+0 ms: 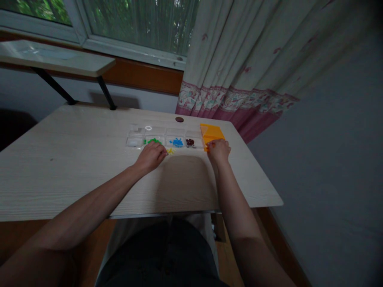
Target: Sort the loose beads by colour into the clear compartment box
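Observation:
My left hand rests low over the table, its fingers bent and pressed together beside a few small yellow pieces. Whatever is between those fingertips is too small to make out. Over the near half of an open orange box is my right hand, fingers curled together and their tips partly hidden. In a row of clear open-lidded boxes lie green pieces, blue pieces and dark red pieces. The clear box at the left end shows no coloured pieces.
The pale wooden table ends at a wall on the right. A raised shelf on black legs stands at the back left. Behind are a window and a patterned curtain. A round brown disc sits near the table's back edge.

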### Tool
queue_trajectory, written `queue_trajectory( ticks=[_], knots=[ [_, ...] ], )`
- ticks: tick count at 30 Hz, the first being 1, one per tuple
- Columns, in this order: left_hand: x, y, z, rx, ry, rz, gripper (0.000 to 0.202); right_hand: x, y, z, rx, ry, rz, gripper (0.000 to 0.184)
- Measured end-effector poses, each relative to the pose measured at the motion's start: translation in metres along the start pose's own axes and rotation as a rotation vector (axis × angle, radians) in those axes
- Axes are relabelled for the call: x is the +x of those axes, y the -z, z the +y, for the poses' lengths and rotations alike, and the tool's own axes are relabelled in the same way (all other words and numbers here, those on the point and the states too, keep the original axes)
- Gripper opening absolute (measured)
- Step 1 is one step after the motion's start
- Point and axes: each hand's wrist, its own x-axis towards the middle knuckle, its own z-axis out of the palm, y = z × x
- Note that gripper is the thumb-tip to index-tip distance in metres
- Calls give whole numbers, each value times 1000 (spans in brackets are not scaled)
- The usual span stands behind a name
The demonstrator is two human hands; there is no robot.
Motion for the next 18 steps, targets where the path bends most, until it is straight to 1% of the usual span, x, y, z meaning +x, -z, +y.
queue_trajectory(
  ticks=[5,7,9,11,15,17,18],
  knots=[
    [2,-1,-2,-49,24,75,25,5,-6,9,99,81,136,27],
    [2,-2,-3,-83,43,105,26,6,-5,5,170,155,194,28],
    [3,-3,-4,-132,63,133,26,2,-5,-5,255,272,226,29],
    [4,-4,-4,-193,75,155,25,-8,-5,-22,328,412,201,28],
    [6,-5,1,-400,151,163,29,-42,-7,-63,418,700,74,25],
    [7,-6,4,-535,206,151,32,-58,-6,-78,410,783,28,28],
    [8,-7,5,-601,223,142,32,-65,-5,-84,402,800,23,29]
  ],
)
